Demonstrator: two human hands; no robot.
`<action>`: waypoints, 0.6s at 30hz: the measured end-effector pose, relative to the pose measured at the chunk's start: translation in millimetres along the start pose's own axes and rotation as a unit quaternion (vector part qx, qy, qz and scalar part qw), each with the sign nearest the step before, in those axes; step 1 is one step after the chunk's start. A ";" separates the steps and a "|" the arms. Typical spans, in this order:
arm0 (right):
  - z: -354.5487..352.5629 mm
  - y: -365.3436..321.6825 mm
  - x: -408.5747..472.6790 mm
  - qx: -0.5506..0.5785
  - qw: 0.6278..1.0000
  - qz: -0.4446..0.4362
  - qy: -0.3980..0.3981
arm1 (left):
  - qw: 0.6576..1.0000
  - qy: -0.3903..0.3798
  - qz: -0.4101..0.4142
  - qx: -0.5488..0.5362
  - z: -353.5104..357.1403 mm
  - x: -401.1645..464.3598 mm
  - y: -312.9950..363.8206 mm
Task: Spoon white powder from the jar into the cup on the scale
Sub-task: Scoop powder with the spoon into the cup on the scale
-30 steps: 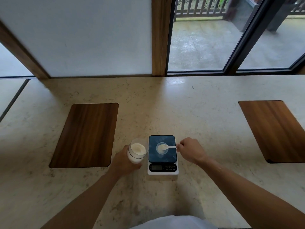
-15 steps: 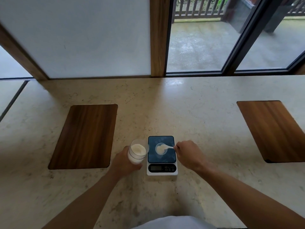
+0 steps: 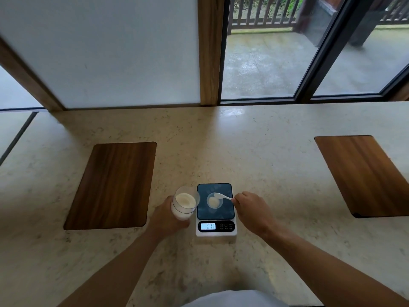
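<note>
A clear jar (image 3: 184, 203) of white powder stands just left of the scale, tilted a little toward it, with my left hand (image 3: 164, 218) wrapped around its lower part. The small white scale (image 3: 215, 231) has a dark platform and a lit display. On the platform sits a small clear cup (image 3: 214, 200) with a mound of white powder inside. My right hand (image 3: 251, 210) pinches the handle of a white spoon (image 3: 222, 196), whose bowl hovers over the cup's far rim.
Two dark wooden boards lie on the stone counter, one at the left (image 3: 112, 185) and one at the right (image 3: 365, 173). A frosted panel and glass doors rise behind the counter's back edge. The counter's near edge is at my waist.
The spoon bowl has lifted out of the cup's powder to the cup's far rim. My left hand still holds the jar in the same place.
</note>
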State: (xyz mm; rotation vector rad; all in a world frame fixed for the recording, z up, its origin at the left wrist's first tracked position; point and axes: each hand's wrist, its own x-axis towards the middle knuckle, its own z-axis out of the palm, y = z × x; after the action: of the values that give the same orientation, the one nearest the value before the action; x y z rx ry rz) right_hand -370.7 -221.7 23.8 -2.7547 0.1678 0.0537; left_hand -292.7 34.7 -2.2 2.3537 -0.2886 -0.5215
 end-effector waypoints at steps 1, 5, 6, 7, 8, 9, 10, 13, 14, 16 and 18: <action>0.0 0.3 -0.4 0.001 1.000 0.001 0.001 | 1.000 0.000 0.001 0.000 0.0 0.0 0.1; -2.0 1.9 -1.2 0.047 0.998 0.043 0.029 | 1.000 0.003 0.009 -0.001 -0.2 -0.9 1.3; -2.9 2.3 -0.3 0.075 0.994 0.069 0.037 | 1.000 0.003 0.009 -0.002 -0.3 -1.3 1.5; -4.2 2.3 1.1 0.110 0.988 0.097 0.043 | 1.000 0.004 0.009 -0.004 -0.4 -1.5 1.5; -5.8 2.0 2.7 0.148 0.980 0.126 0.046 | 1.000 0.005 0.010 -0.004 -0.7 -1.8 1.5; -7.7 1.0 4.0 0.185 0.970 0.149 0.047 | 1.000 0.006 0.011 -0.005 -1.0 -2.1 1.3; -9.7 -0.5 4.8 0.216 0.961 0.166 0.047 | 1.000 0.007 0.012 -0.004 -1.8 -2.4 1.7; -16.1 -8.5 6.3 0.292 0.939 0.174 0.045 | 1.000 0.002 0.009 0.000 -4.4 -2.7 3.5; -18.7 -11.9 6.9 0.314 0.933 0.169 0.044 | 1.000 -0.001 0.013 0.003 -4.8 -2.7 4.4; -23.9 -20.7 8.1 0.336 0.929 0.147 0.041 | 1.000 -0.005 0.025 0.008 -6.0 -3.4 6.6; -27.5 -29.8 10.0 0.329 0.937 0.111 0.038 | 0.999 -0.001 0.033 0.001 -7.3 -4.9 8.1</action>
State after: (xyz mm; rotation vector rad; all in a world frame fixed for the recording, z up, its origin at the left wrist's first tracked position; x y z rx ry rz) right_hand -356.6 -205.6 59.7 -2.0592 0.4324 -0.0443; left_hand -294.4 34.8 9.6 2.3370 -0.3659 -0.4928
